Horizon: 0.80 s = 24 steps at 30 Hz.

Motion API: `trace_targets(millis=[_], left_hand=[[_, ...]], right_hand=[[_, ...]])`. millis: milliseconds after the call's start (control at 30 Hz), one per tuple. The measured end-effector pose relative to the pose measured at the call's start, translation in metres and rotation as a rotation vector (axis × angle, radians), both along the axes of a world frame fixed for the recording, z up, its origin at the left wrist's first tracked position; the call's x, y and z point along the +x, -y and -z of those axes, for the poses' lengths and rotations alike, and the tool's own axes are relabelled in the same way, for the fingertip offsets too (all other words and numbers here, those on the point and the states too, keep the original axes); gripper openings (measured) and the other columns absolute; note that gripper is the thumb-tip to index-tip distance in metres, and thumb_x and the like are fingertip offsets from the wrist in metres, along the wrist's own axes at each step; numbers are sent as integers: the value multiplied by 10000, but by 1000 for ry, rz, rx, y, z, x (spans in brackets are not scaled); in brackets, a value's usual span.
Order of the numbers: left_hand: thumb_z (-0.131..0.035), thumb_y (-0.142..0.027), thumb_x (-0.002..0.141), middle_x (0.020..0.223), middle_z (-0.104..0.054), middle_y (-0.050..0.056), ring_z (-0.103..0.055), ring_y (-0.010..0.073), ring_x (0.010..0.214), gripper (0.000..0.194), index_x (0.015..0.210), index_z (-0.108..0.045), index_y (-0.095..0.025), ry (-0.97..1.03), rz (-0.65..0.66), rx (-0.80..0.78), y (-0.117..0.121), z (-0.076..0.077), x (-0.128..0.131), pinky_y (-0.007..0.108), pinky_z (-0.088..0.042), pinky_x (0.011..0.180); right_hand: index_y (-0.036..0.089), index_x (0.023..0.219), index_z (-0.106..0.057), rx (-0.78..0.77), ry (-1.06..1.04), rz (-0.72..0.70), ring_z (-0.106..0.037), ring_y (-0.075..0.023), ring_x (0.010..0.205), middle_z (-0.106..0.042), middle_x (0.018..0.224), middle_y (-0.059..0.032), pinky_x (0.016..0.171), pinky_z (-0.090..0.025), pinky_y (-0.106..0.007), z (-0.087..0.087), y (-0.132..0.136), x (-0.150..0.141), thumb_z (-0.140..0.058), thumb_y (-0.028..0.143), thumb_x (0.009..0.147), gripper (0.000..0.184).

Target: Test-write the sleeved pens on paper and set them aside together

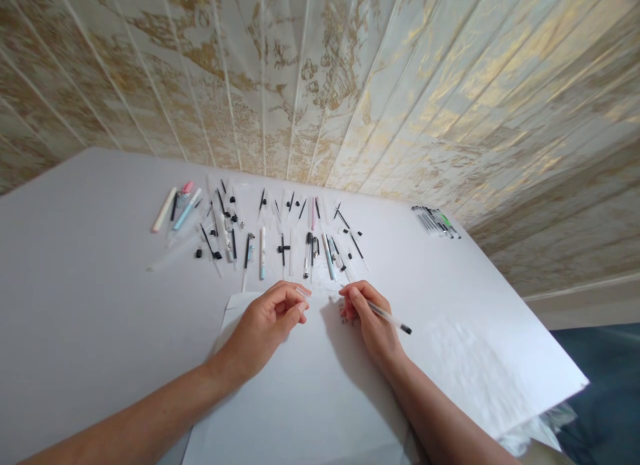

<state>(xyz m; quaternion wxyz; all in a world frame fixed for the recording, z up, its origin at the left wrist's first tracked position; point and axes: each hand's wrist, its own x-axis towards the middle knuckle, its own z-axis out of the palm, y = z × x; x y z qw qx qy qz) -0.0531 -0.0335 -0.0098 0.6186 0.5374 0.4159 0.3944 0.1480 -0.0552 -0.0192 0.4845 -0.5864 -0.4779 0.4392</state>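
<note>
My right hand (pixel 369 317) is closed in a writing grip on a thin white pen (pixel 387 314) with a black end, its tip down on a white sheet of paper (pixel 310 392). My left hand (pixel 273 324) rests on the same sheet, fingers curled; a small clear piece seems pinched at its fingertips, too small to name. Just beyond both hands lie several taken-apart pens and pen parts (pixel 280 242) in a loose row on the white table (pixel 75 278).
A small bundle of assembled pens (pixel 436 221) lies at the far right of the table. Pink, cream and blue pens (pixel 176 206) sit at the far left of the row. A gold-patterned panelled wall (pixel 320 78) backs the table. The table's right edge drops to a dark floor.
</note>
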Motion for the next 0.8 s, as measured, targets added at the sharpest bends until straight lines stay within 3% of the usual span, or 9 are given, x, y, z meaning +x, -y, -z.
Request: trace_targets(millis=[100,233,500,800], left_hand=[[-590,-324,809,1016,-624,57,-583,166,762,219,625,-607,-206,4,0,-36,-1,-2,0,228,-391,510],[-593,-318,810,999,-620,53,-589,165,756,206,634,-607,-212,10,7,-47,-3,0,-1,227,-393,503],[-583,-284,829,998,-616,43,-605,165,786,167,675,-606,-225,31,22,-52,-3,4,-2,248,-446,587],[-579,-257,823,980,-617,46,-614,185,867,166,662,-594,-218,48,23,-45,-5,4,-2,285,-485,722]], right_hand=[[207,818,-630,37,127,-21,-391,-122,500,-427,539,47,501,-301,-252,2,4,-3,-514,414,914,256],[242,905,-534,50,146,-18,-401,-128,519,-456,579,55,497,-287,-248,2,6,-6,-573,355,877,123],[217,680,-479,52,337,28,-396,-128,533,-464,582,31,510,-294,-263,1,4,-6,-590,321,853,230],[220,689,-453,20,404,13,-417,-134,541,-480,588,29,514,-306,-266,7,2,-4,-555,304,876,229]])
